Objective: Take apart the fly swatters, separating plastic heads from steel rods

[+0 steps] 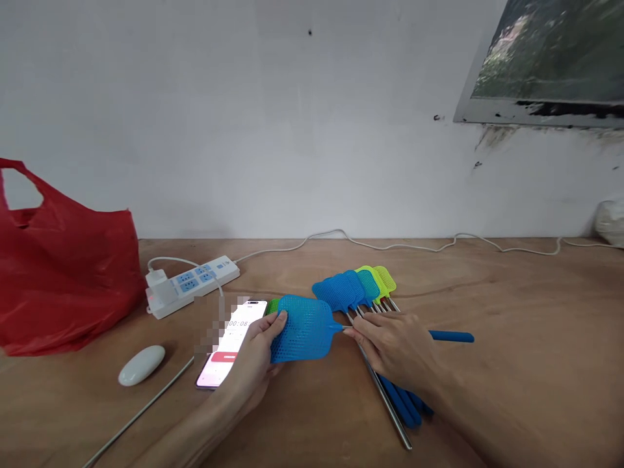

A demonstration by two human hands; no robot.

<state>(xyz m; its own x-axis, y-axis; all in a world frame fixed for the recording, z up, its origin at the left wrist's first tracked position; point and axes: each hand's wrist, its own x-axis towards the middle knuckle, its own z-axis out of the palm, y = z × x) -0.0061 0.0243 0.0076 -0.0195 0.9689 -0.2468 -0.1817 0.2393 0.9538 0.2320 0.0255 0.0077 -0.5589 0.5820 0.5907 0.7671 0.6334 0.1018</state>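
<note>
A blue fly swatter (305, 335) with a perforated head lies across both my hands. The head's left edge is pinched between the thumb and fingers of my left hand (263, 344). My right hand (392, 341) grips the thin metal rod just beyond the neck. A blue handle (452, 336) sticks out to the right from behind my right hand. Behind that hand, other fly swatters (341, 291) lie fanned out, with blue, teal and yellow-green heads. Several blue handles (402, 400) and a metal rod (390, 403) show below it. A green mesh piece (273, 306) is partly hidden behind my left hand.
A phone (238, 331) with a lit timer screen lies beside my left hand. Farther left are a white power strip (188, 284), a white mouse (141, 365) and a red plastic bag (73, 273). A white cable (390, 247) runs along the wall.
</note>
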